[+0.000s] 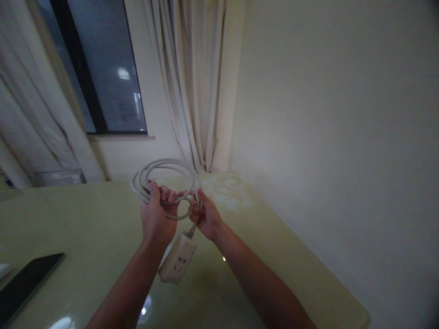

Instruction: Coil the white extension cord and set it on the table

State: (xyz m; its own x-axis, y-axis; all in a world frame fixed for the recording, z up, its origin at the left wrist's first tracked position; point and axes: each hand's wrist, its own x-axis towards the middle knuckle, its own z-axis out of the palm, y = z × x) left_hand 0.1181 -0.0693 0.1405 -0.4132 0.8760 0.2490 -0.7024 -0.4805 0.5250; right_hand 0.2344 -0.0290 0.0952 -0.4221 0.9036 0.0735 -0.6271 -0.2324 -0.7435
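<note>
A white power cord (169, 161) is gathered in several loose loops above the table. My left hand (159, 212) is closed around the left and lower side of the loops, its thumb lying over them. On the other side, my right hand (205, 212) grips the cord where strands come together, close to the left fingers. Below the hands hangs a white socket block (180, 258), tilted, with its outlet holes facing me. The cord enters its upper end just under my right hand. Some of the right fingers are hidden behind the cord.
The glossy greenish table (85, 228) reflects lights. A dark flat panel (29, 283) lies at the left front, beside a small white object (4, 269). The table's right edge runs along a plain wall (325, 137). Curtains (195, 82) and a window (106, 64) are behind.
</note>
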